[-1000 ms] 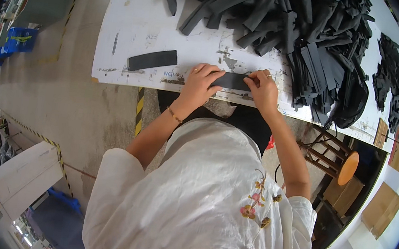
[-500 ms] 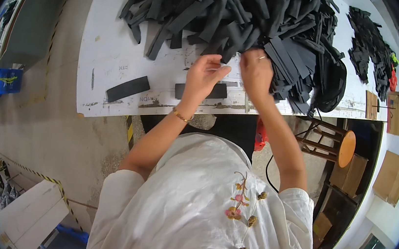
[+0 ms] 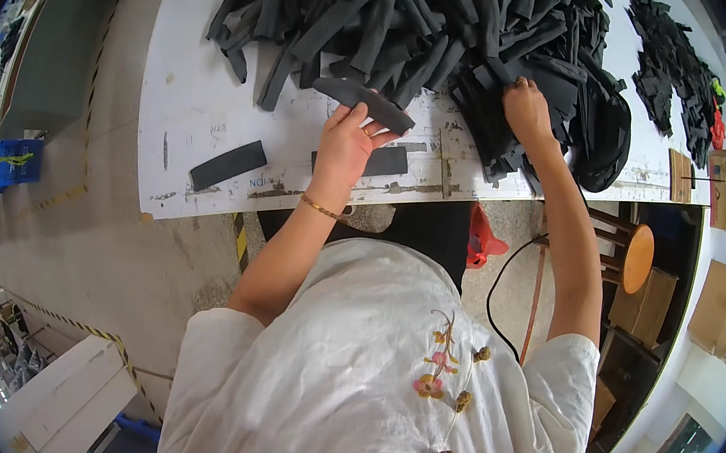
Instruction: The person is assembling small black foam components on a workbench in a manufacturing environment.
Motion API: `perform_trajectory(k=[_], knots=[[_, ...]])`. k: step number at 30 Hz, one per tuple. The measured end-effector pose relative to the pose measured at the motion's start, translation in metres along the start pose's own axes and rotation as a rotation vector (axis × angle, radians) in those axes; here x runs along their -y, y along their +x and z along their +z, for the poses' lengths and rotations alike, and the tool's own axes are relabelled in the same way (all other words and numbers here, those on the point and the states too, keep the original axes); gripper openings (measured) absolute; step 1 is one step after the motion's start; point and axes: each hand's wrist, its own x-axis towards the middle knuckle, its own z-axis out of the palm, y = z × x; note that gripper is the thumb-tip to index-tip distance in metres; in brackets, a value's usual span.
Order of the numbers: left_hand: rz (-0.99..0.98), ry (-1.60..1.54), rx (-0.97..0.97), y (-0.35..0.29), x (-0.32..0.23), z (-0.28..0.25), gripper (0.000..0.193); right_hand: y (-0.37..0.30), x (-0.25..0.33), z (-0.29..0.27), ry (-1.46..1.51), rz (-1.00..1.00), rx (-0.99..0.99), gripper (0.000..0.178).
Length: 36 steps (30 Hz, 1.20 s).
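Note:
My left hand (image 3: pixel 343 146) holds up a dark grey, soft-looking strip (image 3: pixel 364 103) with tapered ends, above the table, thumb on its near side. To the right, my right hand (image 3: pixel 530 113) has its fingers bent and closed at the edge of a flat black strip (image 3: pixel 495 72) on top of a stack of flat black pieces (image 3: pixel 484 120). One dark flat piece (image 3: pixel 386 161) lies on the table behind my left wrist, partly hidden. Another dark flat piece (image 3: pixel 228 165) lies farther left near the front edge.
A big heap of dark rolled strips (image 3: pixel 378 13) covers the far middle of the white table (image 3: pixel 181 107). A black bag (image 3: pixel 605 133) sits right of the stack. More black pieces (image 3: pixel 668 64) lie far right. A wooden stool (image 3: pixel 637 258) stands under the table's right side.
My left hand has lifted slightly and now holds a strip where it showed none before. My right hand has moved right, from beside the left to the stack of flat pieces.

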Motion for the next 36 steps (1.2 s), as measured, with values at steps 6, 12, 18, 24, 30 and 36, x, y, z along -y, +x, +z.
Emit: perform_trajectory(k=[6, 12, 18, 24, 30, 36], knots=[[-0.037, 0.092, -0.144, -0.005, -0.007, -0.003, 0.024, -0.011, 0.006, -0.012, 0.114, -0.084, -0.177, 0.013], [-0.077, -0.001, -0.062, -0.004, -0.015, -0.007, 0.026, -0.035, 0.02, -0.034, 0.338, -0.046, -0.452, 0.013], [-0.071, -0.019, -0.118, -0.004, -0.017, -0.002, 0.031, -0.049, 0.046, -0.061, 0.653, -0.047, -0.176, 0.018], [-0.059, -0.048, -0.129, -0.008, -0.021, -0.008, 0.03, -0.06, 0.089, -0.11, 1.062, 0.046, -0.015, 0.049], [-0.07, -0.084, -0.104, -0.012, -0.025, -0.009, 0.029, -0.053, 0.098, -0.086, 1.135, 0.025, -0.033, 0.03], [-0.067, -0.09, -0.088, -0.017, -0.024, -0.016, 0.032, -0.057, 0.109, -0.087, 1.126, -0.046, -0.038, 0.039]])
